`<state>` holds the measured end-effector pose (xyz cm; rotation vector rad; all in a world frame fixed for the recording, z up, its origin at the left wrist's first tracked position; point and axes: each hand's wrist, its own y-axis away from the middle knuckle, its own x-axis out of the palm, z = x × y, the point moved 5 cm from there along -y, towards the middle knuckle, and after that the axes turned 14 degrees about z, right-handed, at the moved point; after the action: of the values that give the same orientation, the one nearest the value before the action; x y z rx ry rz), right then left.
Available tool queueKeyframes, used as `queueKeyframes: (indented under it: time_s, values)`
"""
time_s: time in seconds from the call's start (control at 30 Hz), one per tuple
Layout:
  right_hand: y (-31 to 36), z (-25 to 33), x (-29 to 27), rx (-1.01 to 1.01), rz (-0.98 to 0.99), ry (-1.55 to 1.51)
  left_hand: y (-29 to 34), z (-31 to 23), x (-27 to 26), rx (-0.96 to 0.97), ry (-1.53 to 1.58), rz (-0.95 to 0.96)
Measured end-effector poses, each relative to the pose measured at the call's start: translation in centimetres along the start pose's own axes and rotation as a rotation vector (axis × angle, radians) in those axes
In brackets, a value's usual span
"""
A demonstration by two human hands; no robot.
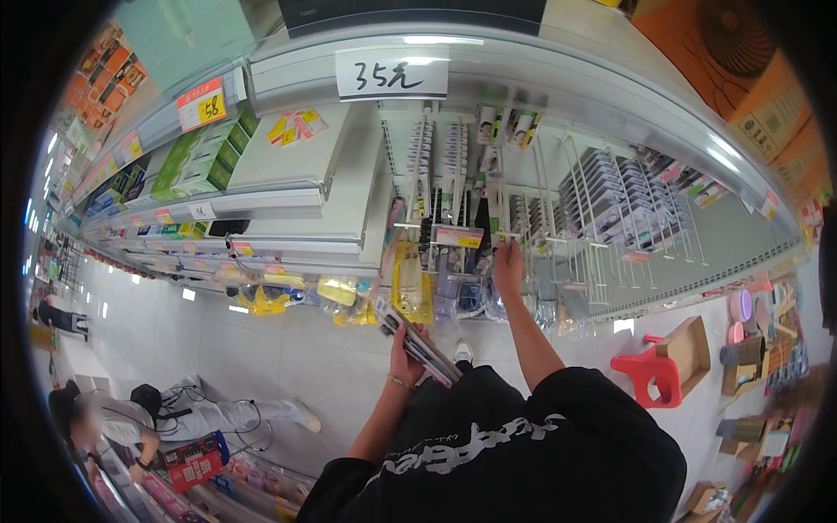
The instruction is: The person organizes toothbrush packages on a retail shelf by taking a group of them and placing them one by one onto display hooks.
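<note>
My left hand (405,356) is closed round a small stack of long, flat packages (427,350) in front of my body. What is inside them is too small to make out. My right hand (507,263) reaches up to the front ends of the metal display hooks (595,261), its fingers closed. Whether they grip a hook end or a hanging package cannot be told. Just left of that hand is a price tag (459,237) on a hook. Rows of slim carded packages (455,161) hang behind it, and more hanging packs (602,187) fill hooks to the right.
White shelves (349,218) with green boxes (205,157) stand left of the hooks. Yellow bagged goods (410,279) hang low. A red stool (649,375) and a cardboard box (684,353) are on the floor at right. Another person (131,427) is at lower left, beside a red package.
</note>
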<state>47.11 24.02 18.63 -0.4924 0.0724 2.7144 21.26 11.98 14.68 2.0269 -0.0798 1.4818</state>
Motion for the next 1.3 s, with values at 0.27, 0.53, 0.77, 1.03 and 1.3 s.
queueKeyframes:
  time_s: [0.27,0.53,0.77,1.03,1.3]
  values:
    - [-6.1,-4.2,2.6,0.024,0.056,-0.043,-0.8,1.3,-1.0,0.018,0.025,0.045]
    - [-12.1,-7.7,5.9,-0.061,0.119,-0.092,0.7,-0.1,-0.3,0.040,-0.044,0.008]
    - [-4.2,-8.1,6.3,-0.006,0.231,0.251,1.0,-0.7,-0.9,-0.019,-0.084,-0.010]
    - [18.4,-2.9,6.9,0.245,0.862,-0.209,0.2,0.9,-1.8,-0.094,-0.197,-0.111]
    - [21.9,0.0,4.9,0.379,0.770,0.181,-0.8,2.7,-1.5,-0.265,-0.445,0.041]
